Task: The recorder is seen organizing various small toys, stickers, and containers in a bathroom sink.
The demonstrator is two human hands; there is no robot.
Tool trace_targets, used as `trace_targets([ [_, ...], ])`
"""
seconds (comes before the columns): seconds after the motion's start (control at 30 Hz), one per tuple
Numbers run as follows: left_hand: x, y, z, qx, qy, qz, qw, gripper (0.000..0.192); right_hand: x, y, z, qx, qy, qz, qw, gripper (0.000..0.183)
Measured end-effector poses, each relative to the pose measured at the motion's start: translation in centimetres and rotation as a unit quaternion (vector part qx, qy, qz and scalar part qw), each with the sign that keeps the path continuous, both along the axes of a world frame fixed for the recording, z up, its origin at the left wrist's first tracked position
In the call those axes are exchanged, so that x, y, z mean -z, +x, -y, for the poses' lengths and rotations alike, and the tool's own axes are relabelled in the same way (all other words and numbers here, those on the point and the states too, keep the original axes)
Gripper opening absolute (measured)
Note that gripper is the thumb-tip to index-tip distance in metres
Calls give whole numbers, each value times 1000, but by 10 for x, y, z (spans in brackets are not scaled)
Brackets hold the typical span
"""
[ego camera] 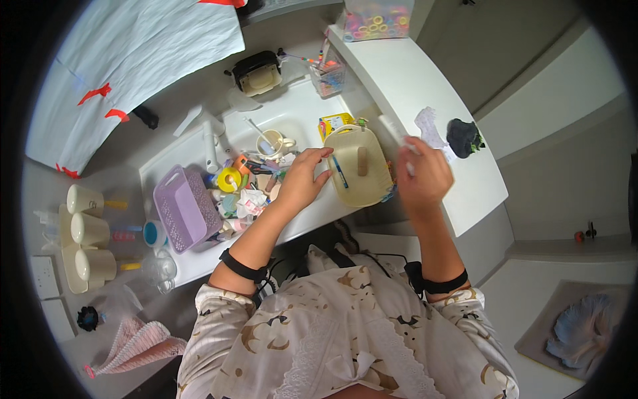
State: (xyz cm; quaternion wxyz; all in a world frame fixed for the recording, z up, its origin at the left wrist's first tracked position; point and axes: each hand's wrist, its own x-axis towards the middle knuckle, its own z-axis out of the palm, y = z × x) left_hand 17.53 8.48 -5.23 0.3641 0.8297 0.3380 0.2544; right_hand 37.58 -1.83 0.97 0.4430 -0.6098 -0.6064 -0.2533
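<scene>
My left hand reaches to the left rim of a cream plastic basket, thumb and fingers apart and holding nothing. Inside that basket lie a blue pen-like stick and a brown oblong item. To the basket's right, my right hand is blurred and closed around a slim white item, whose kind I cannot make out. Left of my left hand is a heap of small toiletries and cosmetics, among them a yellow tape-like ring and a crumpled wrapper.
A purple basket stands tilted on the left of the white sink, by the faucet. A cream mug stands in the basin. A dark scrunchie lies on the white ledge. Cups hang at left.
</scene>
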Motion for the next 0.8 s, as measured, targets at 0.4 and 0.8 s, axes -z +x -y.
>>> trace_targets([
  [0.4,-6,14,-5,8,43,30,999,38,-13,38,23,242,-125,15,962,20],
  [0.8,54,-96,-46,-162,-54,-14,985,36,30,-73,-43,-140,-159,-69,975,21],
])
